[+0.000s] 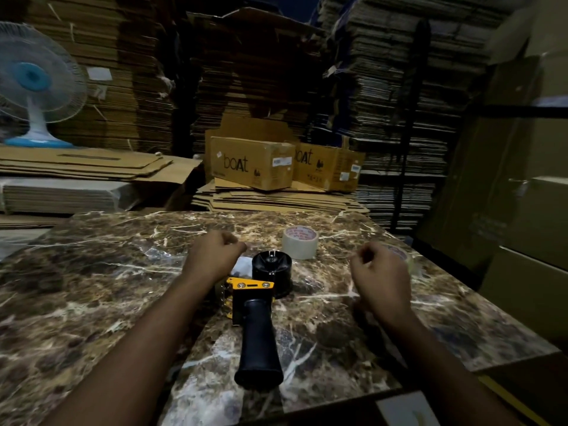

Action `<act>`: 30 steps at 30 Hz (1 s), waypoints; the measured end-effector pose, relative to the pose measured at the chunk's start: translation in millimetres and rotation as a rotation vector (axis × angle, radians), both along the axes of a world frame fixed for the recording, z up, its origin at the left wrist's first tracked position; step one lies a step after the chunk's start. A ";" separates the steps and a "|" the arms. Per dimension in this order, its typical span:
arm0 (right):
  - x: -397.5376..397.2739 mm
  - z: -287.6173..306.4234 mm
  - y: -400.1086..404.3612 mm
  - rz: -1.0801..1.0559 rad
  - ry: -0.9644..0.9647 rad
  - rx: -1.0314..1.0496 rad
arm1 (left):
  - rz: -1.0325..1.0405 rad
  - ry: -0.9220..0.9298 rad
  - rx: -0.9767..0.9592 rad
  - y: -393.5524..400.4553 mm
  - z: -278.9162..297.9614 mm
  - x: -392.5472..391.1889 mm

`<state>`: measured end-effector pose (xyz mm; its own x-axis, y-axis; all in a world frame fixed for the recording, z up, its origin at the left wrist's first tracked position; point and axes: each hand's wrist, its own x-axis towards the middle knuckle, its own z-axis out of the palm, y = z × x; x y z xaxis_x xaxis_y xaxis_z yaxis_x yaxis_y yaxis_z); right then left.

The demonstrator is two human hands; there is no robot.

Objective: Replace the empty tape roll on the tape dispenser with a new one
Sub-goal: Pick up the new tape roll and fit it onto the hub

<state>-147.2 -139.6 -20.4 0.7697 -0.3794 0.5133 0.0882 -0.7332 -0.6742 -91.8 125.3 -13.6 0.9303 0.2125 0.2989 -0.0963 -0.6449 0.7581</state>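
Note:
The tape dispenser [252, 290] lies on the marble table [92, 287] between my hands, its black handle [259, 342] pointing toward me. Its body is yellow, and the black spool hub [272, 265] at the far end carries no roll. A full roll of pale tape [300, 243] lies flat just beyond the hub. A second roll [401, 253] shows partly behind my right hand. My left hand [212, 256] hovers left of the hub with its fingers curled shut. My right hand [381, 281] hovers to the right, also curled, and I see nothing in either.
Crumpled clear plastic wrap [159, 253] lies left of my left hand. Two "boat" cartons [252, 162] sit on flattened cardboard behind the table, with tall cardboard stacks all around. A table fan [33, 84] stands at the far left. Large boxes [507, 195] close in on the right.

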 end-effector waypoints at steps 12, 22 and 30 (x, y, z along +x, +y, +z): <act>38.5 -17.2 -47.7 -0.284 0.252 -0.355 | 0.091 -0.134 0.176 -3.1 4.2 -6.6; 35.7 -7.3 -44.9 -0.074 -0.018 -0.407 | 0.091 -0.143 0.129 -5.8 7.2 -10.5; 48.5 23.0 9.7 0.260 -0.225 -0.200 | 0.060 -0.151 -0.051 -6.7 6.6 -10.7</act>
<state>-98.8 -129.9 2.7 0.6871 -0.0624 0.7239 0.4171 -0.7819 -0.4633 -102.5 118.6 -7.0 0.8606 0.2850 0.4221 -0.1741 -0.6142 0.7697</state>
